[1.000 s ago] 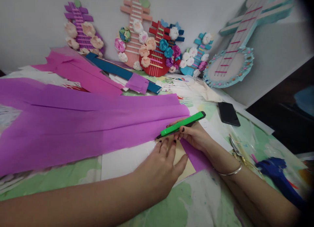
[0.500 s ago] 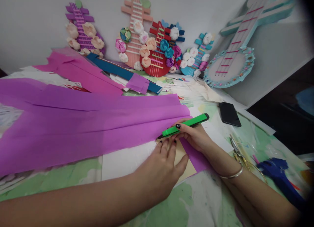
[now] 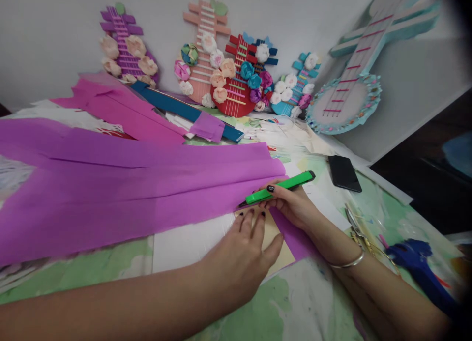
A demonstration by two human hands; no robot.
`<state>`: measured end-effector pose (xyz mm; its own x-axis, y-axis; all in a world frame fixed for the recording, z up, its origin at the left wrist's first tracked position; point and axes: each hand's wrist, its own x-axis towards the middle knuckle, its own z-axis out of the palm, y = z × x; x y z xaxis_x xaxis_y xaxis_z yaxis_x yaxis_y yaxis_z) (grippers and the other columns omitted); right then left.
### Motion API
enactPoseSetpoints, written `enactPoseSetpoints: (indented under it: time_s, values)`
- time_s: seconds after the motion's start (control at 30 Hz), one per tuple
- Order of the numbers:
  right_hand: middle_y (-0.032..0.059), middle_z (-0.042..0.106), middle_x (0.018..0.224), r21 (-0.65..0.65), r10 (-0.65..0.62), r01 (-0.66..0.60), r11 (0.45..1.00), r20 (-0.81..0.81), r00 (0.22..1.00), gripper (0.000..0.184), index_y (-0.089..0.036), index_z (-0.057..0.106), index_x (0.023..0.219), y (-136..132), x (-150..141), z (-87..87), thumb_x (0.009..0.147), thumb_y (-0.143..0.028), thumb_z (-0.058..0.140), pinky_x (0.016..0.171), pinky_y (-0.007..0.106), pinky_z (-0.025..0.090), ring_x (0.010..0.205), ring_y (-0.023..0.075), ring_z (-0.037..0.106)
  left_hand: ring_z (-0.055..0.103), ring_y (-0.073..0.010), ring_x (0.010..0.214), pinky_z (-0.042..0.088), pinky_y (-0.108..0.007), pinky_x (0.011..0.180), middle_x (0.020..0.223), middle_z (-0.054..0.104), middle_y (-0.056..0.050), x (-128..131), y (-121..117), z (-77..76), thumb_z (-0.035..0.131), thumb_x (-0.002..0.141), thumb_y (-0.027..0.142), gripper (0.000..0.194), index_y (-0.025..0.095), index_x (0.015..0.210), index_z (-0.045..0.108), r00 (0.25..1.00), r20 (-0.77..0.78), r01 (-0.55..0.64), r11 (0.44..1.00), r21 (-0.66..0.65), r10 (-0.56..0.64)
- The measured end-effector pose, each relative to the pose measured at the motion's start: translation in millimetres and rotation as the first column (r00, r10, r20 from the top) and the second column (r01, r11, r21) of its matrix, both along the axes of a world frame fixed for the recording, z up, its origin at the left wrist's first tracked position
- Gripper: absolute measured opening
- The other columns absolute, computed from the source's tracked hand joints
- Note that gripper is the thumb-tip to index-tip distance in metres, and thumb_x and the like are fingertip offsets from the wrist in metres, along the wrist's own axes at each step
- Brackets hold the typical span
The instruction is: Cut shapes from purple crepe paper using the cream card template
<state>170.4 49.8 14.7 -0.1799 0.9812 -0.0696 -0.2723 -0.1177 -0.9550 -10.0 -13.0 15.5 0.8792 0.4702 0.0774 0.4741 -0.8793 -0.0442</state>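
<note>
Cutter (image 3: 280,186), bright green with black ends, is gripped in the right hand (image 3: 295,203) between thumb and fingers, its dark tip at the near edge of the purple paper (image 3: 110,188), just beyond the left hand's fingertips. The left hand (image 3: 247,262) lies palm down, fingers spread, on a cream card (image 3: 275,240); whether the two hands touch, I cannot tell. The purple paper stretches from the right hand far out to the left. A white sheet (image 3: 184,245) lies just left of the left hand. Beyond and right of the right hand is a black phone (image 3: 344,173); beside its wrist, scissors (image 3: 354,223); farther right, a blue glue gun (image 3: 413,262). Well beyond both hands, flower-covered toy guitars (image 3: 236,96) stand by a wall (image 3: 162,36).
</note>
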Motion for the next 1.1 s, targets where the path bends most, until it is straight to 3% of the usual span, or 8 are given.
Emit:
enactPoseSetpoints:
  time_s: [0.17,0.37,0.77,0.97,1.1]
  values:
    - [0.0051,0.073,0.069,0.016,0.01,-0.01,1.0,-0.001,1.0,0.016,-0.014,0.071,0.073,-0.4,0.1,1.1,0.068,-0.028,0.079,0.052,0.023,0.053,0.058,0.0156,0.068,0.036,-0.0457,0.133,0.037,-0.061,0.102,0.142,0.039,-0.031,0.0,0.0,-0.1,0.051,0.09,0.031,0.06,0.013,0.145,0.033,1.0,-0.007,-0.004,1.0,0.007,0.004]
    - [0.0051,0.073,0.068,0.007,0.02,-0.02,1.0,0.0,1.0,0.016,-0.014,0.072,0.071,-0.9,-0.8,0.2,0.068,-0.028,0.08,0.05,0.022,0.054,0.057,0.015,0.068,0.038,-0.0492,0.13,0.042,-0.059,0.097,0.141,0.037,-0.036,-0.2,0.7,0.8,0.048,0.091,0.031,0.058,0.011,0.144,0.033,1.0,0.019,-0.011,1.0,0.026,0.011]
    - [0.0068,0.072,0.065,-0.002,0.028,-0.027,1.0,0.035,0.999,0.02,-0.012,0.07,0.07,-1.4,-1.6,1.7,0.068,-0.029,0.08,0.051,0.023,0.054,0.056,0.0164,0.068,0.04,-0.0484,0.129,0.045,-0.057,0.095,0.14,0.04,-0.035,-0.3,1.1,0.4,0.05,0.09,0.031,0.059,0.013,0.144,0.033,1.0,0.015,-0.015,0.999,0.034,0.015]
    - [0.0057,0.071,0.069,0.011,-0.064,0.063,0.998,0.091,0.994,0.021,-0.013,0.069,0.07,-2.7,-2.7,1.5,0.063,-0.026,0.083,0.052,0.025,0.053,0.058,0.0162,0.067,0.041,-0.0452,0.13,0.044,-0.057,0.097,0.141,0.041,-0.031,-0.3,-0.4,3.0,0.05,0.091,0.033,0.06,0.014,0.145,0.032,1.0,-0.002,-0.023,1.0,0.019,0.023]
    - [0.0051,0.071,0.066,-0.002,-0.048,0.048,0.999,0.071,0.996,0.022,-0.013,0.069,0.069,-2.4,-2.8,0.7,0.062,-0.029,0.082,0.051,0.025,0.052,0.056,0.0158,0.066,0.042,-0.0459,0.129,0.044,-0.057,0.096,0.14,0.041,-0.032,-0.3,-0.9,2.2,0.051,0.09,0.033,0.06,0.015,0.144,0.034,1.0,-0.008,-0.019,1.0,0.024,0.019]
